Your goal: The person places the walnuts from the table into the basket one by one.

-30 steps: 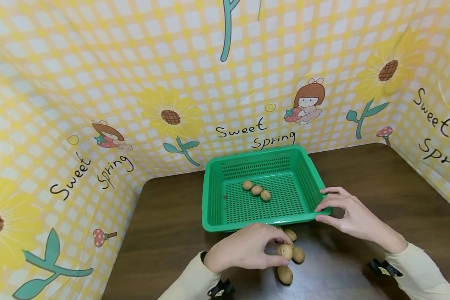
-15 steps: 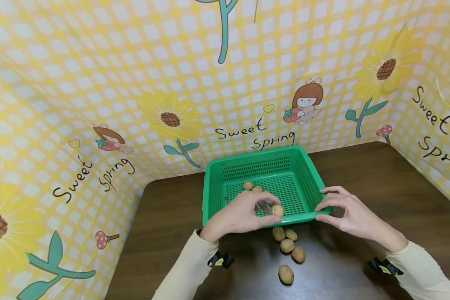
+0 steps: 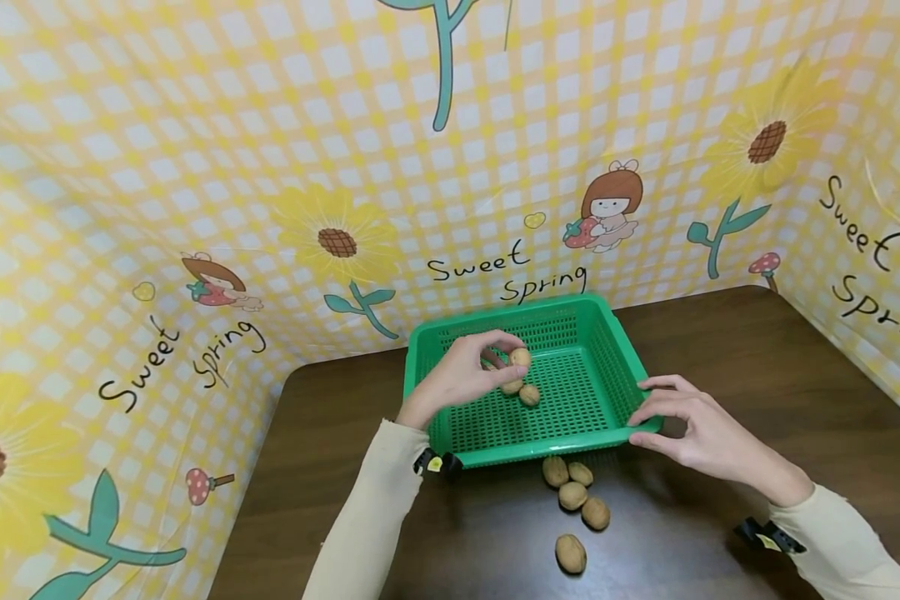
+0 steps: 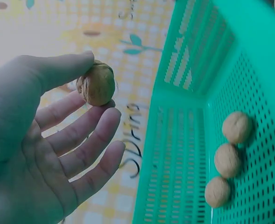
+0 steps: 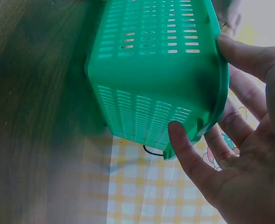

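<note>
My left hand (image 3: 461,375) is over the green plastic basket (image 3: 540,449), pinching a walnut (image 3: 520,358) between thumb and fingertips. In the left wrist view the held walnut (image 4: 99,85) sits at the thumb tip, the other fingers loosely bent beneath. Three walnuts (image 4: 227,160) lie in a row on the basket floor; the hand partly covers them in the head view. My right hand (image 3: 708,433) holds the basket's near right corner. In the right wrist view its thumb touches the rim (image 5: 221,79) and the fingers bend around that corner.
Several walnuts (image 3: 572,496) lie on the dark wooden table (image 3: 330,467) in front of the basket, one (image 3: 571,553) a little apart and nearer to me. A yellow checked cloth (image 3: 465,192) with printed flowers hangs behind the table and along its sides.
My left hand has lifted a walnut from the table, carried it over the basket's front rim and now has it above the walnuts inside. The right hand stays at the corner.
</note>
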The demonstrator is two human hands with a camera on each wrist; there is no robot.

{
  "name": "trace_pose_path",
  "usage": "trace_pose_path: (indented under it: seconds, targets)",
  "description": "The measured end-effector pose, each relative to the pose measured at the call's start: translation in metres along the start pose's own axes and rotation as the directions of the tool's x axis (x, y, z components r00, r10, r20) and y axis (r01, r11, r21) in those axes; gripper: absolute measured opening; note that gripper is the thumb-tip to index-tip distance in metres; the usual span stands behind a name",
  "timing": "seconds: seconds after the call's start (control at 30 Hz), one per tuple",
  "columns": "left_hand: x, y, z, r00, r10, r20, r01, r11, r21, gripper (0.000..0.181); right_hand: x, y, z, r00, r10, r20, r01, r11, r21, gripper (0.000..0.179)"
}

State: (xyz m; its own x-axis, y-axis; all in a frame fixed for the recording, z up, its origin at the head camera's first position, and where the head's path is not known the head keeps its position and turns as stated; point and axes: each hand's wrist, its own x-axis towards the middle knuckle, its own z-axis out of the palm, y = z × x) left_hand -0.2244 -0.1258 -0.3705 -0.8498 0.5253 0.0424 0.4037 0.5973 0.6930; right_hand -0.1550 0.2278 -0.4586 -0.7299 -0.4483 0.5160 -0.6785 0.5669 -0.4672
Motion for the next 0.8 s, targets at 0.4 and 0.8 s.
trace_pose_path:
  seconds: [0.4,0.8]
  targets:
    - [0.017,-0.052,-0.007,0.984,-0.172,-0.056,0.172,0.985,0.008,0.04,-0.001,0.001,0.003,1.0,-0.006,0.0,0.006,1.0,-0.002,0.038]
    - [0.026,-0.078,-0.005,0.969,-0.245,-0.029,0.247,0.962,0.115,0.041,0.0,0.002,0.001,1.0,-0.019,-0.012,0.019,1.0,0.0,0.039]
